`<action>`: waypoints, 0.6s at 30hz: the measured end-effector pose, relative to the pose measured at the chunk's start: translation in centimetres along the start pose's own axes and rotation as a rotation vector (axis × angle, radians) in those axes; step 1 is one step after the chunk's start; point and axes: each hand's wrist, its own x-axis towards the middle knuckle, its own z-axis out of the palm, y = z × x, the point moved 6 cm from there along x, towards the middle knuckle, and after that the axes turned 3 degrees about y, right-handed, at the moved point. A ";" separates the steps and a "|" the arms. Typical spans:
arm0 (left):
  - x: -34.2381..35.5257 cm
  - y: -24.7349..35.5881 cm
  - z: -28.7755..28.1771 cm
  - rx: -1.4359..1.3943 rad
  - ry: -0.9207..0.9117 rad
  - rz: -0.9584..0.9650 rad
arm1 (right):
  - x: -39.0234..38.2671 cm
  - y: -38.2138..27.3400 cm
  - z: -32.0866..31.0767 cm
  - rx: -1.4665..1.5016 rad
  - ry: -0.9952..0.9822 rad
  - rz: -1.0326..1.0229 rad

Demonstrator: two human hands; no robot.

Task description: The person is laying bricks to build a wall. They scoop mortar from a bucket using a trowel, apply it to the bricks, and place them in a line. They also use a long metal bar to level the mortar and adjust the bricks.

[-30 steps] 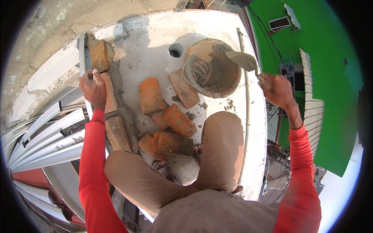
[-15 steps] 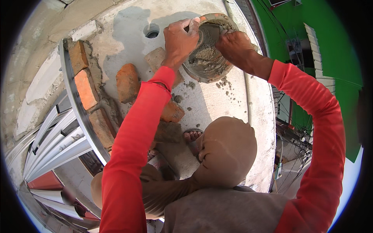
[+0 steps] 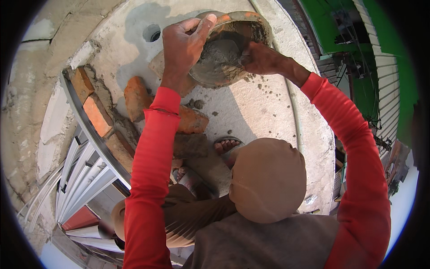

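The camera sits on the person's head, on the left side of a pair, and looks down at the work. The brown knee (image 3: 268,179) and the right red sleeve (image 3: 365,157) are near it, so they look big. The left hand (image 3: 184,50), the right hand (image 3: 263,59) and the bucket (image 3: 242,16) are at the far side. It sees very wide, from bricks (image 3: 98,115) on the left to a green wall (image 3: 408,62) on the right, and straight edges bend
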 end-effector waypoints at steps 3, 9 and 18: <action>0.2 -0.3 -0.3 -0.045 0.028 0.007 | -0.7 -0.1 1.9 0.260 0.032 0.191; 0.3 -2.7 -2.3 -0.168 0.195 -0.119 | -1.1 -4.5 3.7 0.774 0.110 0.281; -1.3 -10.7 -3.3 -0.706 0.627 -0.507 | -7.6 -10.4 -1.7 1.175 0.243 0.326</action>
